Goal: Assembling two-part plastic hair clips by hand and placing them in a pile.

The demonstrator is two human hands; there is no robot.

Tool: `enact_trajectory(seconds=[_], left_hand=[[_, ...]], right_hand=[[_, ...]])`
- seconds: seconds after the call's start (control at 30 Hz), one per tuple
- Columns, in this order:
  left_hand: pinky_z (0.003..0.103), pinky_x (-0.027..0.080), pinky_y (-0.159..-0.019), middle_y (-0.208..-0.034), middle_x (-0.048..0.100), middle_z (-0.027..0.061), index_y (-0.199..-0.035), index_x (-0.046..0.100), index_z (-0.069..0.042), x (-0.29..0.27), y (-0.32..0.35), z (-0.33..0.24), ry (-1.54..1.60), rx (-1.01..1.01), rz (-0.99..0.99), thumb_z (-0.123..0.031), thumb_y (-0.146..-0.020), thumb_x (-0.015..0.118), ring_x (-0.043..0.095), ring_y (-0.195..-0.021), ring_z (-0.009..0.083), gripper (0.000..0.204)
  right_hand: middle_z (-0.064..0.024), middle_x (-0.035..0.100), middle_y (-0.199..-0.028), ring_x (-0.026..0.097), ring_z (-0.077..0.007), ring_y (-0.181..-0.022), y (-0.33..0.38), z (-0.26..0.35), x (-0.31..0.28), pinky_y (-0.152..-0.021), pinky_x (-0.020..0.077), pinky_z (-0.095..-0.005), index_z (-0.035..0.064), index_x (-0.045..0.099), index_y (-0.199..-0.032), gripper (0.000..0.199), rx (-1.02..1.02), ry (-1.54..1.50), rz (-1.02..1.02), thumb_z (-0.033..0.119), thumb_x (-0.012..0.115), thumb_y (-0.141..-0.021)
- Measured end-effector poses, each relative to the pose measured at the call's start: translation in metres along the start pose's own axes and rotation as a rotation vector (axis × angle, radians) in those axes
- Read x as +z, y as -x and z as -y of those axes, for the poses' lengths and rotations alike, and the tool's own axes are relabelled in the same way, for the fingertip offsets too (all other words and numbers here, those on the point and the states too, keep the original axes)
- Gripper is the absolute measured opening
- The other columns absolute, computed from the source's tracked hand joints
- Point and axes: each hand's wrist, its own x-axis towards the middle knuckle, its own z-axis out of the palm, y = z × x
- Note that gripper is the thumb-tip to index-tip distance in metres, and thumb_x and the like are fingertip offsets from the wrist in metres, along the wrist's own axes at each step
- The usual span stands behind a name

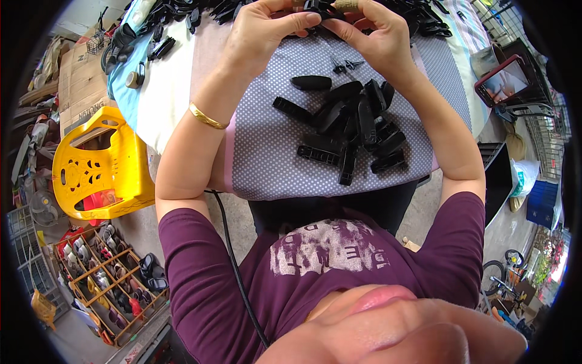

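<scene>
Dotted cloth (pixel 260 139) shows left of black plastic pieces (pixel 365 121) piled near the tabletop edge (pixel 285 195); left hand (pixel 260 27) and right hand (pixel 382 36) pinch 1 black part (pixel 320 7), long axis unclear.

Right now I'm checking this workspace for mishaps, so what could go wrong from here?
The small black part, held between the left hand and right hand, might slip and be lost among similar pieces. The tiny pointed pieces lie loose on the dotted cloth, so a lowered hand could brush them aside or get pricked. The pile of black pieces reaches close to the cloth's near edge; a bump could send one to the floor.
</scene>
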Motion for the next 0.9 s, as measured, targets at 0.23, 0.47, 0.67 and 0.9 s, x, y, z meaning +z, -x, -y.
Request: enact_trajectory(seconds=[0.23,0.47,0.67,0.9], left_hand=[[0.022,0.056,-0.083,-0.111,0.075,0.0081,-0.129,0.068,0.002,0.036,0.012,-0.019,0.038,0.012,-0.093,-0.003,-0.097,0.069,0.070,-0.091,0.0117,0.033],[0.024,0.056,-0.091,-0.113,0.075,0.0085,-0.127,0.069,0.003,0.018,-0.005,0.001,0.225,0.316,0.167,0.000,-0.099,0.064,0.070,-0.099,0.0141,0.028],[0.024,0.057,-0.086,-0.108,0.076,0.0087,-0.122,0.071,0.003,0.020,0.017,-0.020,0.031,0.093,0.002,0.002,-0.099,0.062,0.071,-0.096,0.0135,0.025],[0.033,0.058,-0.075,-0.091,0.077,0.0139,-0.133,0.067,-0.011,0.040,0.028,-0.032,-0.617,0.366,0.220,-0.011,-0.084,0.080,0.074,-0.077,0.0232,0.051]], right_hand=[[-0.0006,0.067,-0.085,0.058,-0.0033,-0.071,-0.002,-0.040,0.008,-0.063,0.0494,-0.0220,-0.0010,0.070,-0.103,0.030,-0.402,-0.344,-0.049,0.013,0.087,-0.084],[-0.0076,0.077,-0.090,0.074,-0.0172,-0.082,-0.003,-0.017,-0.002,-0.078,0.0591,-0.0305,0.0015,0.071,-0.119,0.037,0.029,0.084,0.157,0.028,0.077,-0.094],[-0.0056,0.076,-0.094,0.069,-0.0104,-0.081,0.001,0.010,-0.003,-0.077,0.0545,-0.0233,-0.0008,0.074,-0.117,0.031,0.121,0.337,0.337,0.021,0.077,-0.095],[-0.0075,0.072,-0.090,0.067,-0.0136,-0.078,-0.038,-0.066,-0.058,-0.071,0.0531,-0.0263,-0.0016,0.071,-0.115,0.036,-0.206,-0.063,0.378,0.023,0.079,-0.090]])
